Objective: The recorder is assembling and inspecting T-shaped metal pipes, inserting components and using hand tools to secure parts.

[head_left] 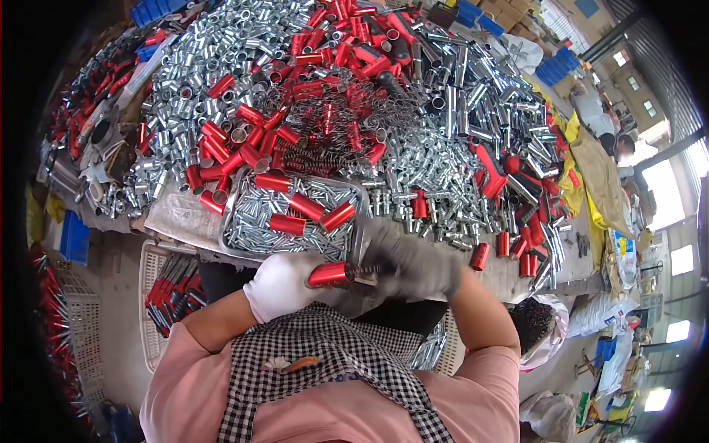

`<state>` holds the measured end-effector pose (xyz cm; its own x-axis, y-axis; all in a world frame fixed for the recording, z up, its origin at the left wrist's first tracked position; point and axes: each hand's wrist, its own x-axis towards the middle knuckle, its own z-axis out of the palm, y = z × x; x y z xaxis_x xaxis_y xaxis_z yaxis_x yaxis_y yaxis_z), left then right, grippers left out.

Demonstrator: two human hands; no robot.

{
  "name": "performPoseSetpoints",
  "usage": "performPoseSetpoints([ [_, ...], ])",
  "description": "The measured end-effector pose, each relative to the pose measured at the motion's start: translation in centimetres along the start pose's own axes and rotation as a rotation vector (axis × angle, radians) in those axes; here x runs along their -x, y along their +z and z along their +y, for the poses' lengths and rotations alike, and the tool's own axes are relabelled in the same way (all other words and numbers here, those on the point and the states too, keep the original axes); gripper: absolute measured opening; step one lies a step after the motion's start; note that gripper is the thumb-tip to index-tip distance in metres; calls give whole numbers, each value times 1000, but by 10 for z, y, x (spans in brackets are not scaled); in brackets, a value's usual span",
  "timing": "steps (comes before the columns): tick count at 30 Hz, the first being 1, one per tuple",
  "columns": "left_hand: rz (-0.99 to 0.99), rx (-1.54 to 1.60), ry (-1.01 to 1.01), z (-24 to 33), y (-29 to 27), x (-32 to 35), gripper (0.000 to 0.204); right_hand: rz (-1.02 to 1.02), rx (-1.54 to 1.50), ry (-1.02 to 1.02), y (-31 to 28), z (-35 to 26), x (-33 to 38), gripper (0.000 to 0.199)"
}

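My left hand, in a white glove, is closed around a red metal sleeve lying sideways, its open end facing right. Close to that end is my right hand in a dark grey glove. Motion smears its fingers, so whether they grip anything is unclear. A small dark and silvery piece shows between the sleeve and the right glove, too blurred to name. Just beyond the hands stands a metal tray of small silver pins, with several red sleeves lying on top of them.
Silver collars heap up at the far left. Thin wire springs pile at the middle, chrome tubes at the far right. Loose red sleeves stand near the table's front edge. A white basket holds red-and-black handled tools below left.
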<state>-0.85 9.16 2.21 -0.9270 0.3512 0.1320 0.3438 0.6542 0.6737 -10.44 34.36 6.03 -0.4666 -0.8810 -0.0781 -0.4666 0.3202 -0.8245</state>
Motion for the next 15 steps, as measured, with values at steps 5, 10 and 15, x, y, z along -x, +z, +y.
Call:
performPoseSetpoints([
  [5, 25, 139, -92, -2, 0, -3, 29, 1138, -623, 394, -117, 107, 10, 79],
  [10, 34, 119, -74, -3, 4, -4, 29, 1534, -708, 714, -164, 182, 9, 71],
  [15, 62, 91, -24, -8, 6, -1, 30, 1396, -871, 570, -182, 197, 31, 37],
])
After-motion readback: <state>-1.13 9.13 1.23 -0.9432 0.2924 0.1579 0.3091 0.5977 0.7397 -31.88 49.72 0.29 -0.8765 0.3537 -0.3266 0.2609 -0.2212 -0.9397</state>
